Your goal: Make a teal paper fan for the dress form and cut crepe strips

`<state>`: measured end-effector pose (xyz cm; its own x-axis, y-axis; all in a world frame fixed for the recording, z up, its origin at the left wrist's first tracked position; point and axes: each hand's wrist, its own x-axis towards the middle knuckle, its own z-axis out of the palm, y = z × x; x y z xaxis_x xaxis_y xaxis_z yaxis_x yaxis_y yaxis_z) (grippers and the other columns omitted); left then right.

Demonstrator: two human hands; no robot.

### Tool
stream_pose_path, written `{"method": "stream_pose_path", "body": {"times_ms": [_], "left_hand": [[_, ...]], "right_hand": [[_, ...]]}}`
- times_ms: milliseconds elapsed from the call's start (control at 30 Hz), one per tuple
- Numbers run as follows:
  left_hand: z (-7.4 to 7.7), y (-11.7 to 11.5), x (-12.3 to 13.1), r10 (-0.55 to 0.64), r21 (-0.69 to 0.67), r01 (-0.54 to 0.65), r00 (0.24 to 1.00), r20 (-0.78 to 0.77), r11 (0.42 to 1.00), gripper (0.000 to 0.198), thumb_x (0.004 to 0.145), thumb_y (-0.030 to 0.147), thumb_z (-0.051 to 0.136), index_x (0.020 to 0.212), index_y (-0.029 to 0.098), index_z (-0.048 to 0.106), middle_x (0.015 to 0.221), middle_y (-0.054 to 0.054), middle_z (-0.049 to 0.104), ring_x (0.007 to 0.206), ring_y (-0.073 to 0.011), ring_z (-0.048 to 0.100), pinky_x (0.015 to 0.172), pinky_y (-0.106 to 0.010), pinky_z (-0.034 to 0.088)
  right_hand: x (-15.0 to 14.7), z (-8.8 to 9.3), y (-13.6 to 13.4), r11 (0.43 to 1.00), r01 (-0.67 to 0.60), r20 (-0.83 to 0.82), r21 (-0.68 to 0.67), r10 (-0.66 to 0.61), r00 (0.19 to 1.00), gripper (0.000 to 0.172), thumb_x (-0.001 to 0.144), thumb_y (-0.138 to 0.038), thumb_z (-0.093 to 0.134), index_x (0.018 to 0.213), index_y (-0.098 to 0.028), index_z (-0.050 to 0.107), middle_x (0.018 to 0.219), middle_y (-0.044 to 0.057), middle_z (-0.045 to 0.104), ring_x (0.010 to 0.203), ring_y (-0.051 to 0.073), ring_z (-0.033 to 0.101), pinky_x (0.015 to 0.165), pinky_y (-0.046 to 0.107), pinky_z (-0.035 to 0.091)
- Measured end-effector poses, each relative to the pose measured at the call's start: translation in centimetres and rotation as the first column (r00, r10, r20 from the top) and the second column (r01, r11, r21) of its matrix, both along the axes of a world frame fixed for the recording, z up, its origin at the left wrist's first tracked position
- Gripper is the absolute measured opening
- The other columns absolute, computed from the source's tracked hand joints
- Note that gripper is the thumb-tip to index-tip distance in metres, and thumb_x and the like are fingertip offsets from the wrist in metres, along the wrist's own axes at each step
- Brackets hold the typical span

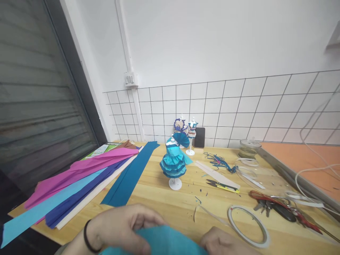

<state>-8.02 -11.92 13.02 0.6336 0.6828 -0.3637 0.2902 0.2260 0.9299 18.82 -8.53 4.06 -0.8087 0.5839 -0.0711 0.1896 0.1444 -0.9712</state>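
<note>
Near the bottom edge, a piece of turquoise crepe paper spans the space between my two hands. My left hand, with a black band at its wrist, is closed on the paper's left part. At the paper's right end my right hand grips it with bent fingers; the lower hand is cut off by the frame. Beyond them stands a small white dress form wearing a tiered turquoise paper dress with darker blue hems.
Coloured paper strips lie at left, a dark teal one beside them. Two more dress forms and a phone are at the wall. Yellow thread snips, a tape roll, keys and scissors lie right.
</note>
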Motion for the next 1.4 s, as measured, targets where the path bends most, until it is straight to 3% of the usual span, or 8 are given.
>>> {"method": "stream_pose_path", "body": {"times_ms": [233,400,533,767,900,1033,1167,1400], "left_hand": [[-4.0,4.2,-1.2,0.051,0.164,-0.001,0.953,-0.299,0.987,0.052,0.06,0.027,0.069,0.111,0.025,0.059,0.103,-0.001,0.066,0.083,-0.0168,0.061,0.068,-0.022,0.046],[-6.0,5.8,-1.3,0.126,0.248,-0.029,0.913,-0.388,0.968,0.057,0.055,0.025,0.07,0.11,0.024,0.06,0.101,0.0,0.067,0.093,-0.0196,0.058,0.074,-0.024,0.045],[-7.1,6.5,-1.5,0.156,0.244,-0.059,0.902,-0.403,0.968,0.055,0.055,0.022,0.067,0.11,0.021,0.06,0.106,-0.003,0.066,0.094,-0.0193,0.058,0.074,-0.023,0.044],[-7.2,4.6,-4.0,0.158,0.223,-0.061,0.881,-0.446,0.973,0.053,0.053,0.023,0.067,0.106,0.025,0.062,0.095,0.0,0.065,0.09,-0.0183,0.056,0.069,-0.021,0.045],[-8.1,4.0,-5.0,0.244,0.256,-0.121,0.811,-0.532,0.959,0.052,0.055,0.023,0.065,0.106,0.024,0.062,0.084,0.001,0.06,0.081,-0.0176,0.055,0.066,-0.022,0.043],[-9.3,4.5,-5.3,0.361,0.39,-0.148,0.749,-0.556,0.909,0.048,0.061,0.027,0.061,0.109,0.018,0.06,0.078,0.001,0.057,0.073,-0.0157,0.054,0.064,-0.023,0.041],[-9.7,5.1,-5.7,0.353,0.424,-0.135,0.796,-0.492,0.896,0.053,0.071,0.038,0.057,0.118,0.014,0.052,0.079,-0.001,0.06,0.074,-0.0162,0.056,0.067,-0.024,0.043],[-10.0,7.0,-4.1,0.465,0.556,-0.206,0.801,-0.377,0.805,0.053,0.07,0.044,0.058,0.113,0.012,0.055,0.097,-0.009,0.064,0.087,-0.0206,0.058,0.077,-0.029,0.045]], "right_hand": [[3.2,-0.8,1.4,0.955,0.226,0.234,-0.193,-0.178,0.956,0.038,0.067,-0.053,0.062,0.064,-0.018,0.049,0.045,-0.006,0.05,0.036,0.006,0.042,0.038,0.016,0.029],[4.6,-0.8,2.8,0.942,0.335,0.292,0.03,-0.329,0.898,0.027,0.075,-0.043,0.056,0.066,-0.018,0.057,0.044,-0.005,0.059,0.042,0.008,0.05,0.046,0.018,0.032],[5.4,-1.3,3.4,0.919,0.394,0.287,0.007,-0.379,0.88,0.027,0.075,-0.043,0.057,0.069,-0.017,0.059,0.051,-0.005,0.06,0.044,0.009,0.053,0.048,0.019,0.035],[6.0,-2.0,0.7,0.974,0.15,0.316,-0.167,-0.091,0.944,0.017,0.074,-0.028,0.056,0.066,-0.014,0.062,0.051,-0.004,0.055,0.049,0.009,0.054,0.047,0.016,0.038],[5.4,-1.0,1.6,0.931,0.283,0.358,0.232,-0.352,0.865,0.023,0.079,-0.027,0.047,0.063,-0.017,0.059,0.057,-0.001,0.059,0.056,0.012,0.057,0.051,0.019,0.038],[5.6,-0.3,2.9,0.665,0.274,0.377,0.695,-0.661,0.648,0.018,0.078,-0.028,0.047,0.064,-0.021,0.057,0.066,0.001,0.064,0.062,0.017,0.058,0.053,0.023,0.037],[7.0,-1.4,2.5,0.554,0.171,0.409,0.815,-0.758,0.508,0.019,0.075,-0.034,0.051,0.061,-0.021,0.054,0.065,0.003,0.062,0.062,0.021,0.058,0.054,0.027,0.037],[9.0,-3.8,0.6,0.532,0.151,0.393,0.833,-0.761,0.517,0.029,0.082,-0.034,0.044,0.059,-0.023,0.058,0.064,0.003,0.062,0.062,0.019,0.061,0.055,0.026,0.043]]}}
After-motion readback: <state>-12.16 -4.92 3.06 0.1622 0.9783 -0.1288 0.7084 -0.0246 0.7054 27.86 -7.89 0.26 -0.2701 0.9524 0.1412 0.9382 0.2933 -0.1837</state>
